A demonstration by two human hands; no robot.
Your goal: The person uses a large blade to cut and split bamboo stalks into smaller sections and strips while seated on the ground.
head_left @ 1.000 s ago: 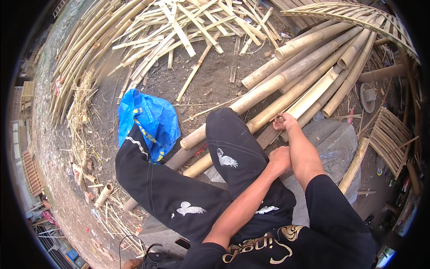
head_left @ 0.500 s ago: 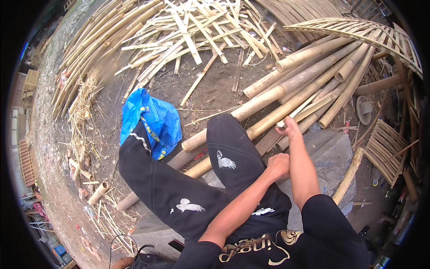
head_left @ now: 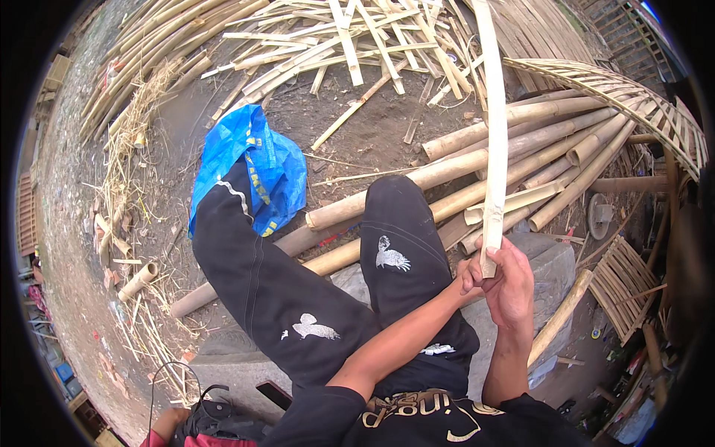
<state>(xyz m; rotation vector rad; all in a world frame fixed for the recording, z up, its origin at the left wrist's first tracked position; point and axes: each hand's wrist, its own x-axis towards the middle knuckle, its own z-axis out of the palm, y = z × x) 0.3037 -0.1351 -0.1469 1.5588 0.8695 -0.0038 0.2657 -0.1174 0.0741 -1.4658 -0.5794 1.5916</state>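
A long pale split-bamboo strip (head_left: 494, 141) rises from my hands toward the top of the view. My right hand (head_left: 514, 283) is closed round its near end, with the thumb along its edge. My left hand (head_left: 469, 276) is curled into a fist just left of that end, close to my right fingers. What the left fist holds, if anything, is hidden. Beyond the hands lie thick bamboo poles (head_left: 447, 170), stacked and running to the upper right. Another split piece (head_left: 521, 200) rests on those poles, behind the strip.
A heap of pale bamboo strips (head_left: 357, 45) lies ahead, with more poles (head_left: 149, 37) to its left. A blue plastic sheet (head_left: 279, 175) sits at my left foot. Woven slat panels (head_left: 625, 287) stand at right. Someone's hand (head_left: 173, 419) shows at lower left.
The bamboo strip has come up off the pole pile and now stands upright in view. My right hand has drawn back toward me, beside my left fist. The view has shifted slightly.
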